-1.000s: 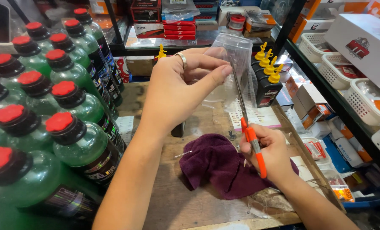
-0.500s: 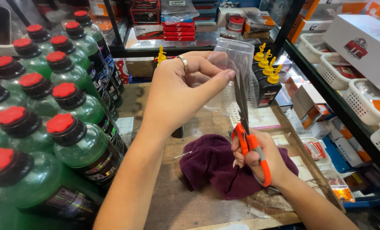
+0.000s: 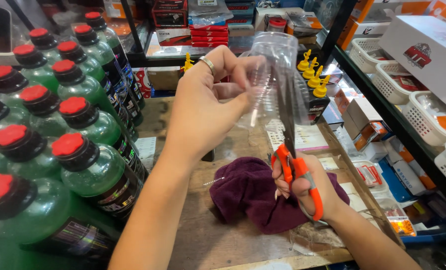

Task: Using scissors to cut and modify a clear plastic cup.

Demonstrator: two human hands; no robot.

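Note:
My left hand (image 3: 208, 105) holds up a clear plastic packet (image 3: 273, 65) by its left edge, a ring on one finger. My right hand (image 3: 308, 187) grips orange-handled scissors (image 3: 295, 170), their dark blades pointing up into the packet's lower part. Both hands hover above a purple cloth (image 3: 253, 192) lying crumpled on the wooden table (image 3: 208, 240).
Several green bottles with red caps (image 3: 78, 145) crowd the left side. Shelves with red boxes (image 3: 208, 30) stand behind. Yellow-nozzle bottles (image 3: 315, 70), white baskets (image 3: 408, 75) and small packages (image 3: 368, 135) fill racks on the right.
The scissors have risen and tilted more upright, blades now inside the packet. My left hand has shifted its grip slightly on the packet.

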